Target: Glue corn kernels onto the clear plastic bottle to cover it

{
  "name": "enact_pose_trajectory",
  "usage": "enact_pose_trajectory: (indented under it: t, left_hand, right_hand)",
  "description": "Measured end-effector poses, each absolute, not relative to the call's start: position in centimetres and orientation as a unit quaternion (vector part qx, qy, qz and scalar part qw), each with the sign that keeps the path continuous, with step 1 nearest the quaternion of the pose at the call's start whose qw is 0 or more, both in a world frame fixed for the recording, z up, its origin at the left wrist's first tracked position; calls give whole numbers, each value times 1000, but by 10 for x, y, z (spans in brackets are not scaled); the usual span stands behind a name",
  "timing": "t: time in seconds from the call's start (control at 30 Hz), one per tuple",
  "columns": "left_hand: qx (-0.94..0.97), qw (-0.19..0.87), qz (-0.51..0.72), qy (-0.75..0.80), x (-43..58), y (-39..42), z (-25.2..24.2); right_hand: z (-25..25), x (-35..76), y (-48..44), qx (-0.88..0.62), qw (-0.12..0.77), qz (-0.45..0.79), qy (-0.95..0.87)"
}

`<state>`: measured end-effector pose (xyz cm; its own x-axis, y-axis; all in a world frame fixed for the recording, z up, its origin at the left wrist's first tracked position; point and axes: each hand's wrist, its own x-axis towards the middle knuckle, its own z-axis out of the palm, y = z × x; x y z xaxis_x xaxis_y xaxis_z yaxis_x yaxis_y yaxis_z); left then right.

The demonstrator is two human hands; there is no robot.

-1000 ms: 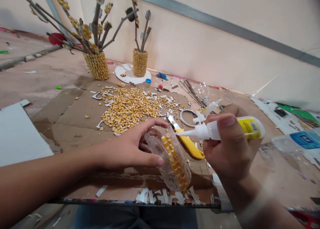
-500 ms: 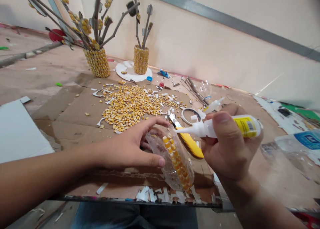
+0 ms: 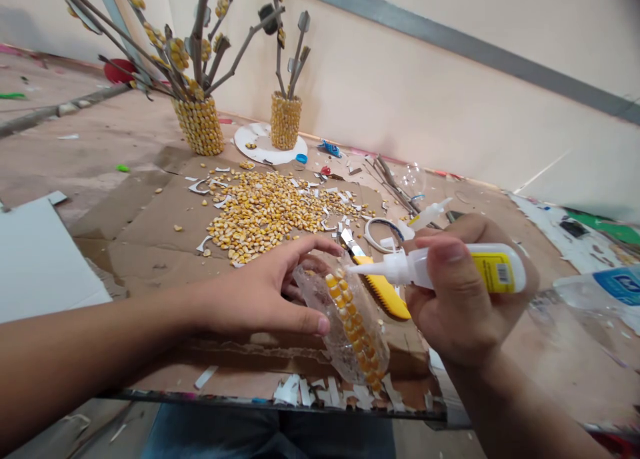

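My left hand (image 3: 270, 289) is wrapped round a clear plastic piece, maybe a cut bottle (image 3: 325, 312), lying on its side. Rows of yellow corn kernels (image 3: 353, 319) are stuck along it. In my right hand (image 3: 463, 292) is a white glue bottle (image 3: 420, 269) with a yellow label. Its narrow nozzle points left, close to the upper end of the kernel rows; whether it touches cannot be made out. Just behind the plastic lies a yellow utility knife (image 3: 383, 289) with its blade showing. A heap of loose kernels (image 3: 265, 209) spreads over the cardboard (image 3: 143, 222) beyond my left hand.
Two kernel-covered pots (image 3: 199, 127) with branches stand at the back, one on a white disc (image 3: 250, 153). A tape roll (image 3: 383, 234) and a second glue bottle (image 3: 427, 215) lie behind my right hand. A plastic bottle (image 3: 600, 285) is at right, white board (image 3: 45, 265) at left.
The glue nozzle has dipped slightly and sits a little nearer the top kernels. My left hand keeps its hold on the plastic piece. The whole view has shifted slightly.
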<state>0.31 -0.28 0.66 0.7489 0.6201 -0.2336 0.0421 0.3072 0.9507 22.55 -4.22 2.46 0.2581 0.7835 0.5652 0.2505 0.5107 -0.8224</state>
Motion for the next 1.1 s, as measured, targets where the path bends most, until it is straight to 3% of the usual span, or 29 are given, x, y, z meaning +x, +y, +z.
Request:
enact_pose_trajectory:
  t: [1.1]
  left_hand:
    - [553, 755, 199, 290, 5, -2, 7]
  right_hand:
    - [28, 231, -40, -398, 632, 58, -663]
